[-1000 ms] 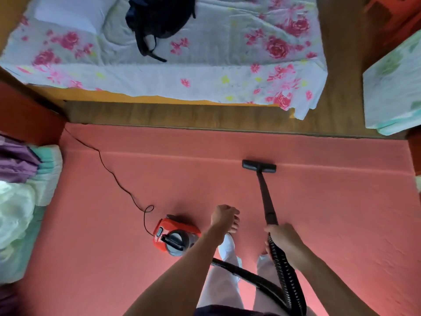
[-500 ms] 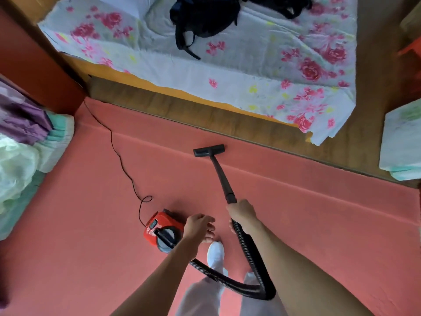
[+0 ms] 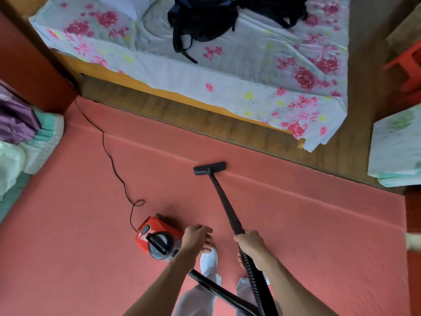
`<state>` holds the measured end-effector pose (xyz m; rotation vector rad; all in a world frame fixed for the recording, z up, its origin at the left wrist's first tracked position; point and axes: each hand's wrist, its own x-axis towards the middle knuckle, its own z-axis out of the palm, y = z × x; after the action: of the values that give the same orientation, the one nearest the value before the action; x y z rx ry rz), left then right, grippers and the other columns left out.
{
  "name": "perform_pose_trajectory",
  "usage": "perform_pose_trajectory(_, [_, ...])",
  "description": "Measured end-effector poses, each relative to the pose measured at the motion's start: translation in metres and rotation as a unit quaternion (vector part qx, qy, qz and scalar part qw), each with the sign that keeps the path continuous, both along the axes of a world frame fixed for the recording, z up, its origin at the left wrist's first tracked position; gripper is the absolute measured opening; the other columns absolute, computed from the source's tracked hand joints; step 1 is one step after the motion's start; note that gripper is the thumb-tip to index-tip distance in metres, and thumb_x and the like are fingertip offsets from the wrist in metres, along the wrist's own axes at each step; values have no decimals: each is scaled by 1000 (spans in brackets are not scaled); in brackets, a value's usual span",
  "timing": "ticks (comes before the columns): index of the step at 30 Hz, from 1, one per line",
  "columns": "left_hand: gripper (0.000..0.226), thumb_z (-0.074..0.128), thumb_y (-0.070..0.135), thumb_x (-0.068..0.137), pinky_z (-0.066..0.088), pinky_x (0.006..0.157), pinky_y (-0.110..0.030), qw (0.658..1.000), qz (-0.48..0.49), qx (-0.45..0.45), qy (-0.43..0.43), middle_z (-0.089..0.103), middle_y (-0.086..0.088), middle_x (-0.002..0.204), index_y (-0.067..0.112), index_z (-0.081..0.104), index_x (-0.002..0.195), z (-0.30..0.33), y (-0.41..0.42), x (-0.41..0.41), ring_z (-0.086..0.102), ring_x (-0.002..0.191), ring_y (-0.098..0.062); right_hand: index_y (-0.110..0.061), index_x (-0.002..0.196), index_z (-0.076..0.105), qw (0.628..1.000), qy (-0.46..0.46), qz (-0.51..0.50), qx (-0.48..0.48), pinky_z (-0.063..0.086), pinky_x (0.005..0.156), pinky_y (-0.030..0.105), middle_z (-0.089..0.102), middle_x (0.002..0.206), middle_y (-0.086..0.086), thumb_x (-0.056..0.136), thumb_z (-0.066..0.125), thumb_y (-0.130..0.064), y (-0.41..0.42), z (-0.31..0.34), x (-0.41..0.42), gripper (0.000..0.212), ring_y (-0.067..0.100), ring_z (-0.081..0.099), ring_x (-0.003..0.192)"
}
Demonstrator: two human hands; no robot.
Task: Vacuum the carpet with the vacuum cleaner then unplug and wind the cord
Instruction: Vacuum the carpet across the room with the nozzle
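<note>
Holding the stiff black wand point(image 3: 225, 201) tight where it meets the bendy hose point(image 3: 255, 274), the right hand point(image 3: 249, 244) steers its head point(image 3: 209, 168) on the pink carpet point(image 3: 296, 224), the left hand point(image 3: 197, 237) hangs loose and empty above the small, light-looking red vacuum cleaner point(image 3: 157, 236)

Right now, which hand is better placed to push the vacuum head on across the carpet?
The right hand: it already grips the wand above the floor head. The left hand hangs loosely curled over the red canister, holding nothing.

Vacuum cleaner point(image 3: 159, 239) on carpet point(image 3: 79, 224), left of nozzle point(image 3: 209, 168), bed point(image 3: 227, 71) beyond
</note>
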<state>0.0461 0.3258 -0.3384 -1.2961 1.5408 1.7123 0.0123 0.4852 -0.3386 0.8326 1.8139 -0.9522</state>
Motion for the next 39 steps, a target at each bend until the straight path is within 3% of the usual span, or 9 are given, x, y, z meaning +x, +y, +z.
perform_pose_trajectory(5, [18,49,1,88,48,52,-30,1000,-6,11,15,57,-10,60,0,66,84,11,11,-8,53,45,-20,-10,101,64,1000,-4,-4,-2,60,67,47,71,82,19,72,59,-23,-16,-26,0,32,35,72,70])
perform_pose_trajectory(8, [18,49,1,88,48,52,-30,1000,-8,13,21,57,-10,60,0,66,82,14,14,-12,51,45,-20,-5,97,65,998,6,-46,-32,54,50,36,68,70,18,80,62,-18,-19,-22,10,21,30,64,50])
perform_pose_trajectory(15, [16,51,3,88,49,51,-29,999,-41,2,18,58,-11,63,2,66,81,15,35,-12,52,48,-22,-2,95,68,981,22,-173,-81,47,49,32,61,60,15,79,65,-14,2,-4,10,20,25,56,45])
perform_pose_trajectory(19, [16,51,1,89,47,52,-29,996,-90,3,21,56,-11,63,0,66,85,24,66,-20,50,49,-21,-1,94,66,953,27,-286,-101,42,45,29,54,61,15,85,61,-9,36,13,19,13,22,49,42])
perform_pose_trajectory(23, [15,50,0,90,45,43,-23,987,-159,7,17,55,-13,62,-2,65,90,33,122,-35,49,41,-18,-2,96,64,914,48,-389,-102,38,42,25,48,54,12,89,55,-9,87,19,26,13,19,44,39])
perform_pose_trajectory(27, [19,47,-1,92,45,38,-20,970,-244,16,4,52,-11,60,3,61,81,35,184,-47,46,32,-12,-3,80,59,881,81,-460,-81,40,41,27,49,49,12,89,57,-10,144,16,14,11,20,46,37])
perform_pose_trajectory(30, [16,50,-2,90,46,39,-24,955,-295,6,-2,53,-11,57,1,62,81,25,222,-46,47,34,-15,-1,84,59,862,86,-496,-62,42,42,29,52,50,13,89,55,-11,182,4,1,12,21,49,37])
perform_pose_trajectory(35, [16,53,-2,89,49,46,-30,949,-313,-36,-10,58,-10,55,0,65,78,11,247,-47,51,40,-19,-2,93,60,845,73,-529,-32,51,47,34,61,55,11,88,51,-15,205,-30,-25,17,26,59,42])
perform_pose_trajectory(39, [17,50,-2,91,51,51,-31,954,-291,-72,-8,61,-11,56,-3,65,83,15,248,-55,55,47,-22,-7,87,46,812,48,-576,-85,47,42,28,54,56,9,94,45,-10,202,-25,-60,8,20,51,36])
